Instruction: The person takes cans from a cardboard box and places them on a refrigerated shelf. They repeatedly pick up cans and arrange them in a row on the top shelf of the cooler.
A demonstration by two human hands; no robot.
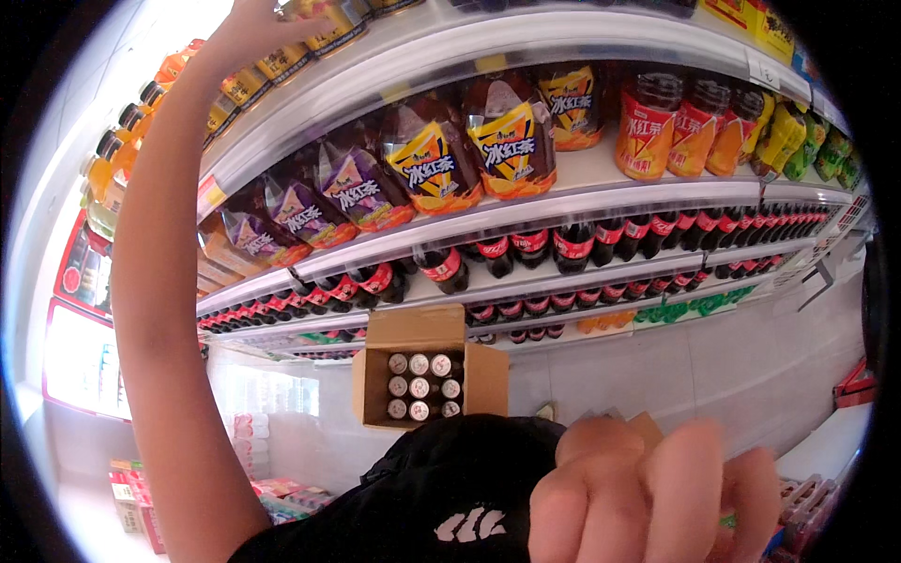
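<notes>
My left hand [257, 32] is raised to the upper shelf at the top left, its thumb over the gold cans [336, 32]; the frame edge cuts off part of it, so its grip is unclear. Close to the camera at the lower right, my right hand [654, 492] has curled fingers, and whether anything is in them is hidden. On the floor before me stands an open cardboard box [415, 328] holding several capped bottles or cans [419, 387]. Large bottles of iced tea [510, 151] line the shelf below the gold cans.
Cola bottles [571, 248] fill lower shelves, with smaller iced tea bottles [647, 134] at the right. Orange drink bottles [112, 158] stand at the far left above a red-framed cooler [51, 352]. Packaged goods [288, 489] lie low at the left. A shelf edge [598, 193] curves across the view.
</notes>
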